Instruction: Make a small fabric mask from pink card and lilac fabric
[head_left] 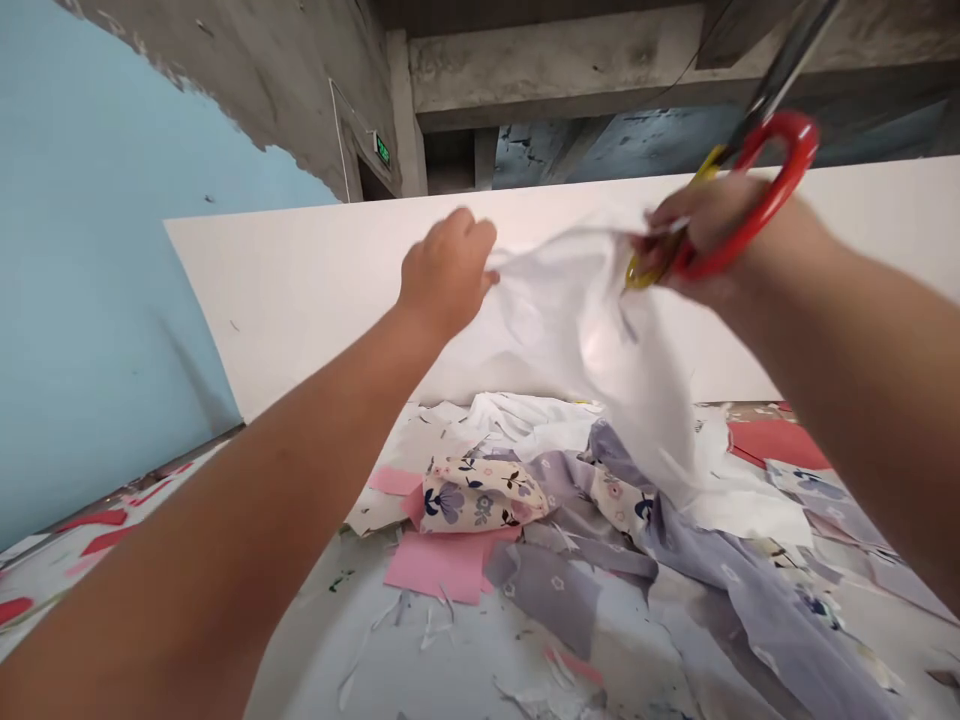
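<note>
A length of thin white fabric [570,300] is stretched between my two raised hands and hangs down toward the scraps below. My left hand [450,265] is closed on its left edge. In my right hand [709,225] are scissors with red and yellow handles [784,190], their blades pointing up and away to the right. The fingers of that hand also pinch the right part of the white fabric. Motion blurs the right hand and the cloth near it. Under the fabric lies a heap of floral cloth [480,492] and lilac cloth [555,590].
Behind the hands stands a long white panel [315,300]. Pink scraps [442,565], a red piece [776,440] and thread bits lie on the pale surface [322,620]. A blue wall [90,300] rises at the left. Concrete beams [555,75] cross overhead, near a green lit sign [382,149].
</note>
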